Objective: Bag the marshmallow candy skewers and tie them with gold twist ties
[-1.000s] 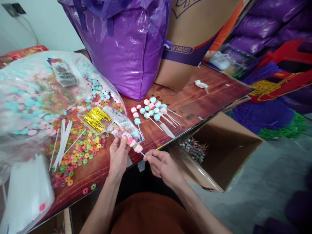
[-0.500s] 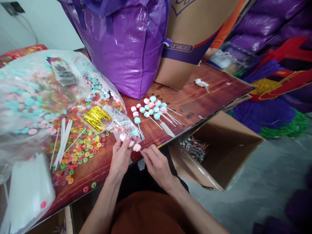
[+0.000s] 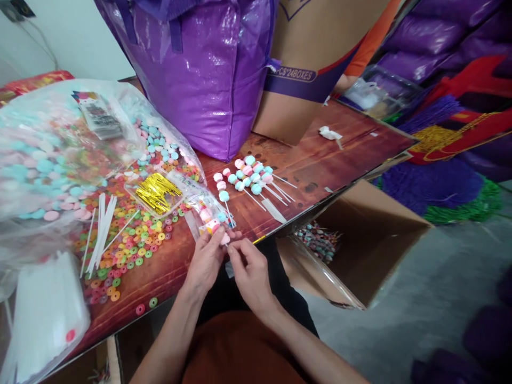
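Note:
Over the table's front edge, my left hand (image 3: 208, 257) is closed around a candy skewer (image 3: 224, 239) of pink pieces. Printed clear plastic (image 3: 206, 214) shows around its upper end, though I cannot tell exactly how far it covers the candy. My right hand (image 3: 251, 265) pinches the white stick at the skewer's lower end. Just beyond my hands lie several finished skewers (image 3: 248, 176) with pink, white and blue candies. A small tray of gold twist ties (image 3: 158, 192) sits to the left, beside a stack of printed plastic wrappers (image 3: 192, 186).
Loose ring candies (image 3: 148, 237), white sticks (image 3: 102, 229) and a large clear bag of candies (image 3: 36, 160) cover the left side. A purple bag (image 3: 200, 85) and a cardboard box (image 3: 296, 101) stand behind. Below right, an open carton (image 3: 372, 245) holds many wrapped skewers (image 3: 318, 241).
My left hand has moved slightly right, closer to my right hand. Printed plastic now shows around the skewer, whose candies were bare before. My right hand still pinches the stick end.

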`<action>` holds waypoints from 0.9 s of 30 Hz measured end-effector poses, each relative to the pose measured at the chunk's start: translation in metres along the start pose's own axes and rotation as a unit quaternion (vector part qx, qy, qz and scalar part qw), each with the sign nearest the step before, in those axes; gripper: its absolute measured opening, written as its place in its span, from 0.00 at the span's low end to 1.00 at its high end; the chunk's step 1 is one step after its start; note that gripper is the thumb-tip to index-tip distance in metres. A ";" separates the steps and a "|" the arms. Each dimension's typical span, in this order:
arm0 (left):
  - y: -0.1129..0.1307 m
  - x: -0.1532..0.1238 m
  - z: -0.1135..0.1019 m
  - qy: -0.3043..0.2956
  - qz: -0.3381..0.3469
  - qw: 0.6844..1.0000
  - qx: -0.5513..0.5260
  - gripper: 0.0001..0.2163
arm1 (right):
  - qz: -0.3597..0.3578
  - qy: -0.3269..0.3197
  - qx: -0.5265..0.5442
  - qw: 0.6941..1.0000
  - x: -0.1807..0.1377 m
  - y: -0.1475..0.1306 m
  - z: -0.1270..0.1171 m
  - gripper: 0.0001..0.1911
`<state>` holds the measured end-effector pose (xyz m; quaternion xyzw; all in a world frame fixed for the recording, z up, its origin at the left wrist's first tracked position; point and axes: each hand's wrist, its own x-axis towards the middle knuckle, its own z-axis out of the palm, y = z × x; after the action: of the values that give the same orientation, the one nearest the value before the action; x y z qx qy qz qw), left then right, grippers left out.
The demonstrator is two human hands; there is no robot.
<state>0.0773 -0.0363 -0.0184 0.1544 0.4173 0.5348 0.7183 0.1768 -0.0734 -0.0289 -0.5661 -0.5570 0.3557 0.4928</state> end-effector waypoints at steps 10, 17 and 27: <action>0.024 0.014 -0.016 0.030 0.040 0.999 -0.012 0.18 | -0.019 -0.055 -0.015 0.998 0.006 0.004 -0.018 0.11; 0.023 0.021 -0.012 0.036 0.097 0.993 -0.063 0.12 | 0.016 -0.106 0.012 0.994 0.004 0.002 -0.027 0.12; 0.007 0.016 0.000 0.029 0.079 0.994 -0.063 0.15 | 0.355 -0.131 0.382 0.843 0.013 -0.011 -0.011 0.16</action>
<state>0.0746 -0.0194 -0.0208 0.1260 0.3899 0.6197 0.6694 0.1863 -0.0635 -0.0134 -0.4401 -0.1974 0.7619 0.4321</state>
